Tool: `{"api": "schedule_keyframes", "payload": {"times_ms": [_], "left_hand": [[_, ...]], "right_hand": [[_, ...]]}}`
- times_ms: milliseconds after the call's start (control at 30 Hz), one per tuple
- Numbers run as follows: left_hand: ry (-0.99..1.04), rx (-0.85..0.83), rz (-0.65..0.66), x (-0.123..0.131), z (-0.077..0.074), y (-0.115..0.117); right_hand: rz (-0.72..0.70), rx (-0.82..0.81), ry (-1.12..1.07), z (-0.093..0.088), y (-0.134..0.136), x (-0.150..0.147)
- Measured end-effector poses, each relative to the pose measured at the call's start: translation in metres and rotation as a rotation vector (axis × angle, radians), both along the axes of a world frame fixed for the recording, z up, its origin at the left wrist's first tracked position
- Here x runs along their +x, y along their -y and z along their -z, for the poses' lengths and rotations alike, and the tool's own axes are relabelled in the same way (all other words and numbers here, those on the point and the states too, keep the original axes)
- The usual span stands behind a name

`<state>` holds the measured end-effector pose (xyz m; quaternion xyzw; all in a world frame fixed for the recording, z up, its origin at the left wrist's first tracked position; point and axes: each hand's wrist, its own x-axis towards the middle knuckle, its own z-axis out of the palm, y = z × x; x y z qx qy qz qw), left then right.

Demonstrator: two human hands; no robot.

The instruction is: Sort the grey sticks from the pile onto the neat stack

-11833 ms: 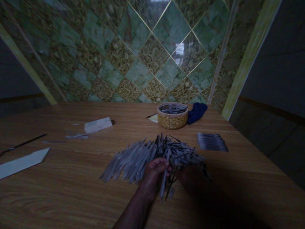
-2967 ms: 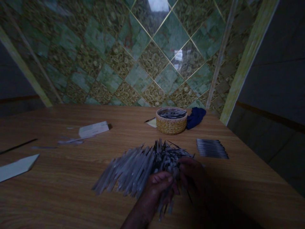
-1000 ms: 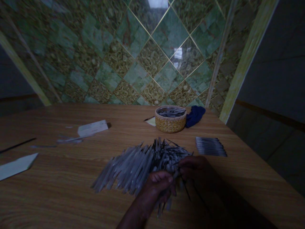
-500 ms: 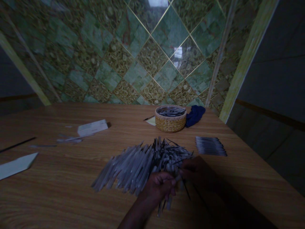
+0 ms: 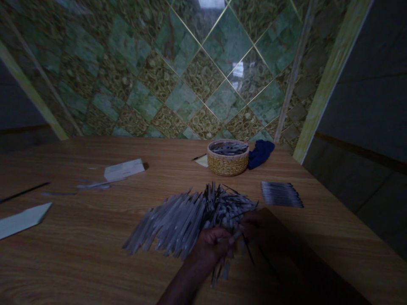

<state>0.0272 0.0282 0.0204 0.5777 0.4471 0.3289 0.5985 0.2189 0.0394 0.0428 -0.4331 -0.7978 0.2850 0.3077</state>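
My left hand [image 5: 214,248] is closed, its thumb and fingers pinching a slim clear pen [image 5: 235,236] that slants up toward my right hand. My right hand [image 5: 263,228], dark in shadow, is closed at the pen's other end; its fingertips are partly hidden. Thin dark sticks [image 5: 248,250] poke out below and beside the right hand. Just beyond both hands spreads a heap of clear, slender pens [image 5: 178,222], with black parts crowded at its right side. A few more pen pieces [image 5: 225,270] lie under my left hand.
Right of the heap lies a neat row of pens [image 5: 281,195]. Behind stand a woven basket [image 5: 227,165] filled with pens and a dark blue cloth [image 5: 261,153]. Leftward are a white box [image 5: 124,170], loose clear pieces [image 5: 93,185], a black rod [image 5: 25,192] and a pale card [image 5: 25,221].
The clear pen between my hands shows more plainly now, bridging the fingertips. Both hands have barely shifted, and the heap, basket and row look the same.
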Motion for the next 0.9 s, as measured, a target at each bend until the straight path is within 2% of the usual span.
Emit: {"api": "schedule_keyframes", "payload": {"times_ms": [133, 300, 433, 533, 600, 767, 900], "left_hand": [[0.0, -0.012, -0.032, 0.003, -0.003, 0.001], [0.019, -0.004, -0.065, 0.003, -0.008, 0.003], [0.011, 0.011, -0.064, 0.002, -0.007, 0.004], [0.01, 0.017, -0.064, 0.003, -0.005, 0.004], [0.009, 0.021, -0.067, 0.004, -0.004, 0.003], [0.008, 0.04, -0.065, 0.003, -0.003, 0.002], [-0.024, 0.061, -0.069, 0.003, -0.004, 0.003]], "right_hand": [[0.073, 0.0, 0.041, 0.0, 0.0, -0.001], [0.047, -0.137, -0.101, -0.006, 0.002, 0.004], [0.007, -0.077, -0.07, -0.004, 0.0, 0.002], [0.071, -0.065, 0.015, -0.002, -0.001, 0.0], [0.097, -0.084, -0.003, -0.002, -0.001, 0.001], [0.014, -0.209, -0.141, -0.001, 0.0, 0.004], [0.027, -0.133, -0.058, 0.005, -0.003, 0.001]]}}
